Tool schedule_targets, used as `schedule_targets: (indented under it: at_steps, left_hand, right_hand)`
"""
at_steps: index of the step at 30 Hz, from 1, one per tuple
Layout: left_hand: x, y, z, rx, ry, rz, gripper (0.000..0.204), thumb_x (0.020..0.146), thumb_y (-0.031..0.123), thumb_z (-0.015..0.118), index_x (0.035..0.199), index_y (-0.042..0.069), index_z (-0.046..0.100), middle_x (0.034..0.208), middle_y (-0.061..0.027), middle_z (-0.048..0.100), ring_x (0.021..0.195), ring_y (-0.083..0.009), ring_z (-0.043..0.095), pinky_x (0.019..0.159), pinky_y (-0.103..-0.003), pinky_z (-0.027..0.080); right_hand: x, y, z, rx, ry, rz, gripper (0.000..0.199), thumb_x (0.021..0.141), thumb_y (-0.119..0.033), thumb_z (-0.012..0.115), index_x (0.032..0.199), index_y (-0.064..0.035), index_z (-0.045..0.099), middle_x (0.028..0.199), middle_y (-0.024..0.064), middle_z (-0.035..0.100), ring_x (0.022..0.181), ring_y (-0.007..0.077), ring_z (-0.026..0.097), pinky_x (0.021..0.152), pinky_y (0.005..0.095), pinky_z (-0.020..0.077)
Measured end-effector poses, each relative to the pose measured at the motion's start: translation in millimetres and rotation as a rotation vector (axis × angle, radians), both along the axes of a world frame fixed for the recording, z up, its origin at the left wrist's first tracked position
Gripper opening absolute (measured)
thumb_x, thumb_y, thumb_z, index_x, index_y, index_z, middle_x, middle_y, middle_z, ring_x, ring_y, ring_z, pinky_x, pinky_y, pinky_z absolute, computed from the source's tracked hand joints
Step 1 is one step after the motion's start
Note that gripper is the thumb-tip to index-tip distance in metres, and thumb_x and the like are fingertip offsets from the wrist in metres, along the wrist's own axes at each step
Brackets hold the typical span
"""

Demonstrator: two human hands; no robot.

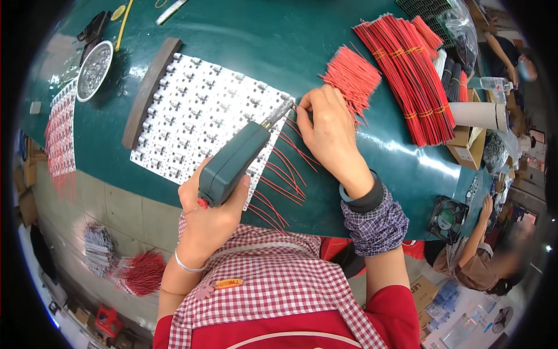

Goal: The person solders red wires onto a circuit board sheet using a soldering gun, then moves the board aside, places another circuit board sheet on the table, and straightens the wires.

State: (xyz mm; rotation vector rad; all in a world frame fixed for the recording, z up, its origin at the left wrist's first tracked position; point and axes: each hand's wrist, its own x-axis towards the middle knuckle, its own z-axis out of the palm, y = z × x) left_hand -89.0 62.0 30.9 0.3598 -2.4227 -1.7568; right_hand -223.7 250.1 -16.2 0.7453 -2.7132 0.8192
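My left hand (212, 212) is wrapped round a boxy dark green tool (235, 163) that looks like a soldering gun. Its metal tip reaches the far right corner of a white sheet of small circuit boards (186, 110). At that corner my right hand (328, 119) is closed in a pinch, apparently on a thin red wire; the fingers hide most of it. Several red wires (285, 168) stick out from the sheet's right edge and lie on the green table. A dark bar (152, 93) lies along the sheet's left edge.
Beyond my right hand lie a pile of short red wires (351, 75) and long red-and-black bundles (407, 75). A bowl of small metal parts (95, 71) and a wired sheet (61, 131) are left. A fan (447, 216) stands near the right edge. Other people work at right.
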Motion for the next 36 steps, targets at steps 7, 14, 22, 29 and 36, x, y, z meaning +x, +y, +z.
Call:
schedule_targets:
  at_steps: [7,14,22,29,36]
  left_hand:
    - [-2,-2,-1,-0.095,0.028,-0.053,0.015,0.083,-0.002,0.073,0.097,-0.003,0.068,0.078,-0.0041,0.067,0.067,-0.0073,0.057,0.061,-0.024,0.047]
    - [2,-1,1,0.034,0.005,0.012,0.013,0.083,-0.003,0.072,0.095,-0.004,0.067,0.077,-0.0032,0.064,0.066,-0.0064,0.055,0.059,-0.024,0.045]
    - [3,-2,3,-0.091,0.013,-0.06,0.011,0.083,-0.003,0.072,0.093,-0.003,0.066,0.075,-0.0029,0.062,0.065,-0.0058,0.052,0.059,-0.023,0.043]
    - [6,1,0,-0.058,0.025,-0.018,0.013,0.082,-0.004,0.072,0.093,-0.003,0.066,0.074,-0.0029,0.062,0.065,-0.006,0.052,0.058,-0.024,0.044]
    - [11,-2,10,-0.113,0.073,-0.013,0.01,0.081,-0.007,0.072,0.09,-0.005,0.068,0.081,-0.0054,0.064,0.067,-0.0082,0.057,0.059,-0.024,0.046]
  right_hand:
    - [0,1,-1,0.006,0.002,0.008,0.016,0.076,0.003,0.07,0.084,-0.0016,0.057,0.086,0.013,0.055,0.085,0.0329,0.056,0.072,0.0442,0.0479]
    - [8,0,8,-0.025,-0.051,0.013,0.016,0.079,0.004,0.07,0.087,-0.0008,0.057,0.087,0.0136,0.056,0.084,0.0336,0.057,0.072,0.0434,0.0469]
    - [11,1,2,0.003,-0.012,-0.018,0.015,0.08,0.0,0.071,0.088,-0.0021,0.058,0.088,0.0131,0.055,0.087,0.0323,0.058,0.074,0.0424,0.0493]
    - [9,-1,1,0.124,0.072,-0.002,0.018,0.08,0.001,0.071,0.087,-0.0031,0.055,0.085,0.0121,0.056,0.081,0.0322,0.058,0.069,0.0436,0.0483]
    - [18,1,13,0.053,0.015,0.004,0.019,0.081,0.003,0.071,0.09,-0.0026,0.054,0.083,0.013,0.058,0.077,0.0321,0.061,0.066,0.0429,0.0492]
